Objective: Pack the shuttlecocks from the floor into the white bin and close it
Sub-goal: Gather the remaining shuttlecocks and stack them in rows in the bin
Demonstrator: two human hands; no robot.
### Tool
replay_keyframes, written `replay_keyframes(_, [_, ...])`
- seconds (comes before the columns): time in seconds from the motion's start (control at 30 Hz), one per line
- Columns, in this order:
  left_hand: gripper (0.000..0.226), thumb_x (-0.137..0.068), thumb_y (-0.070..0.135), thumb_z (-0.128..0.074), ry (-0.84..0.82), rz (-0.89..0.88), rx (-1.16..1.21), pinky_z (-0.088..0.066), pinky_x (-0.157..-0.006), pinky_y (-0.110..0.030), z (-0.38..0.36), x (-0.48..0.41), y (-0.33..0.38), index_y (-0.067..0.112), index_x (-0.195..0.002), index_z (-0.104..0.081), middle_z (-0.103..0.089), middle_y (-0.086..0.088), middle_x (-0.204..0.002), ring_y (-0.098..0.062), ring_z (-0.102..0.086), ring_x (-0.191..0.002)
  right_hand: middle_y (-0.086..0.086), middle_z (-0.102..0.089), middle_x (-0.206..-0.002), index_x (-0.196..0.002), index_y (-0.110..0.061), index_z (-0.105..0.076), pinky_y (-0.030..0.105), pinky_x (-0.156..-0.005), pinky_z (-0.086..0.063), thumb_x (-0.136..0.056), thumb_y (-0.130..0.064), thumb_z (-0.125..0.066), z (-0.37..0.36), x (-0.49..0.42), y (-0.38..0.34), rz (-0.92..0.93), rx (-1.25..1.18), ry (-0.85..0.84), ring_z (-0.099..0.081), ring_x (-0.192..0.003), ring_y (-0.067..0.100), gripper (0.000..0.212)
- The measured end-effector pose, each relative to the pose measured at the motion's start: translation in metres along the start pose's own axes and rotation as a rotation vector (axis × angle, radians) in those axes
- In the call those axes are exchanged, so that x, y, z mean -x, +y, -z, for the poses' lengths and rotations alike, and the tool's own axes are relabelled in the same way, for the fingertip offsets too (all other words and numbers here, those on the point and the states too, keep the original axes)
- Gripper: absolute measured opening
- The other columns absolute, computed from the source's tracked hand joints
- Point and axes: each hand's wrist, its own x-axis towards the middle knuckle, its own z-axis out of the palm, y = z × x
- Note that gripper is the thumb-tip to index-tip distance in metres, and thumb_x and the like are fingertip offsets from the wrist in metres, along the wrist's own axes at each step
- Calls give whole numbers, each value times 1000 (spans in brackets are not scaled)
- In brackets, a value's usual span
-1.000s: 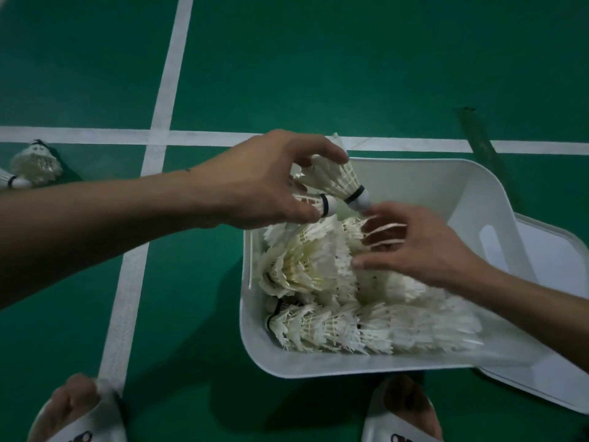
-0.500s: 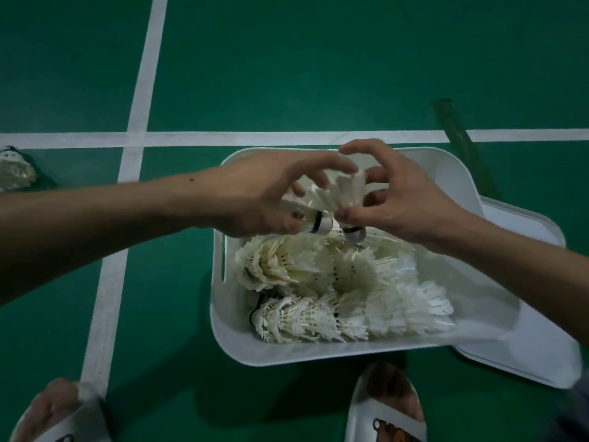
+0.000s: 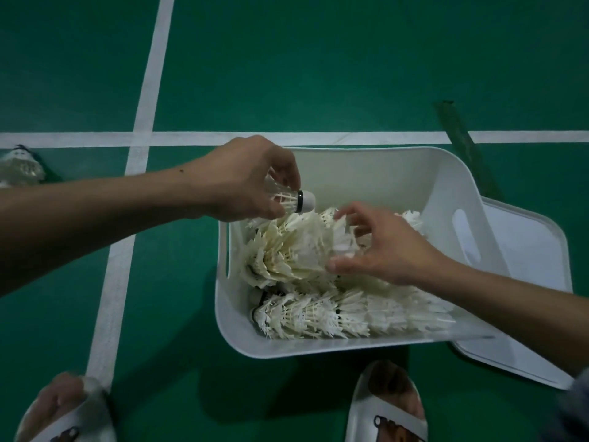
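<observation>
- White bin (image 3: 366, 173): open-topped, standing on the green floor (image 3: 318, 59); a slot handle shows in each of its left and right walls.
- Left hand (image 3: 242, 180): above the bin's far left corner, thumb and fingers pinching one shuttlecock.
- Held shuttlecock (image 3: 293, 200): gripped by the feather skirt, lying roughly level, its white cork with a black band pointing toward the bin's middle, clear of the contents below.
- Right hand (image 3: 382, 247): over the middle of the bin, fingers spread and curved, thumb apart, low on the pile. A blurred white shape sits between thumb and fingers; whether it is being held cannot be told.
- Shuttlecock pile (image 3: 287, 250): a nested, fanned stack in the left half of the bin, leaning against its left wall.
- Shuttlecock row (image 3: 334, 314): a nested line lying along the bin's near wall, from left to right.
- Loose shuttlecock (image 3: 19, 167): on the floor, well apart from the bin to its left, at the picture's edge.
- White lid (image 3: 526, 250): flat on the floor against the bin's right side, its left part hidden behind the bin.
- White court lines (image 3: 149, 90): one crosses just beyond the bin's far wall, another runs past its left side.
- Dark tape strip (image 3: 462, 141): on the floor beyond the bin's far right corner.
- White slides: right foot's (image 3: 385, 419) just in front of the bin's near wall, left foot's (image 3: 63, 419) well to the near left.
</observation>
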Motion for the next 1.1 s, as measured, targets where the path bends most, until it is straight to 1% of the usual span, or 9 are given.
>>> replay_keyframes(0.1, [30,-75,21,-77,8,7,-38,-38,-66,-20,0,2,2,29,-100,-65,-52,13,-95,-5,-48,-81,-13,-55,-127,-138,-31,-46,31,-88,-54,-57,-53,-85,1,6,0,7,46,-108,-58,-105,6,92])
replay_keyframes(0.23, [34,-72,21,-79,-10,-5,-43,-48,-79,-30,1,4,6,31,-102,-66,-54,8,-103,-15,-54,-92,-10,-63,-120,-136,-26,-53,32,-88,-56,-60,-42,-86,16,1,0,-7,11,-108,-64,-95,4,84])
replay_keyframes(0.37, [33,-73,19,-78,6,-50,-32,-48,-77,-29,-4,1,13,35,-100,-69,-58,7,-108,-14,-56,-93,-13,-68,-103,-133,-22,-56,28,-85,-57,-58,-36,-90,1,3,-5,-8,19,-141,-66,-87,2,83])
replay_keyframes(0.5, [31,-74,23,-77,24,-118,-46,-47,-84,-31,-9,-4,22,40,-98,-68,-54,8,-114,-12,-52,-98,-10,-65,-116,-135,-25,-53,26,-87,-54,-46,-47,-88,16,4,-6,-47,10,-140,-64,-93,3,99])
replay_keyframes(0.6, [33,-76,22,-75,17,-177,-23,-38,-77,-21,-10,-8,28,40,-102,-68,-48,12,-111,-6,-47,-97,-11,-65,-113,-131,-24,-56,27,-86,-55,-35,-55,-81,38,1,-9,-27,-127,-26,-64,-96,2,104])
replay_keyframes(0.73, [34,-75,26,-77,-5,-225,-2,-31,-63,-2,-14,-14,34,44,-100,-64,-43,18,-111,0,-43,-94,-1,-71,-109,-130,-20,-56,32,-89,-56,-50,-31,-87,43,-1,-12,80,-362,-7,-69,-98,9,86])
replay_keyframes(0.87, [33,-75,32,-77,20,-252,34,-32,-68,-4,-22,-21,34,39,-103,-60,-44,14,-110,-1,-44,-93,2,-75,-97,-127,-16,-58,39,-81,-59,-69,-8,-82,37,-5,-14,98,-420,-18,-72,-88,22,63])
replay_keyframes(1.0, [41,-74,34,-77,98,-204,36,-32,-73,-14,-29,-27,32,33,-111,-59,-45,12,-112,-5,-43,-99,-3,-72,-84,-101,-15,-69,25,-74,-57,-71,-3,-80,39,-7,-10,83,-498,133,-69,-77,12,34])
replay_keyframes(1.1, [50,-75,34,-77,111,-211,74,-37,-83,-21,-31,-30,32,32,-119,-53,-51,10,-121,-7,-47,-106,-2,-66,-75,-89,-13,-69,29,-73,-58,-73,-1,-78,39,-7,-4,72,-604,198,-63,-72,11,22])
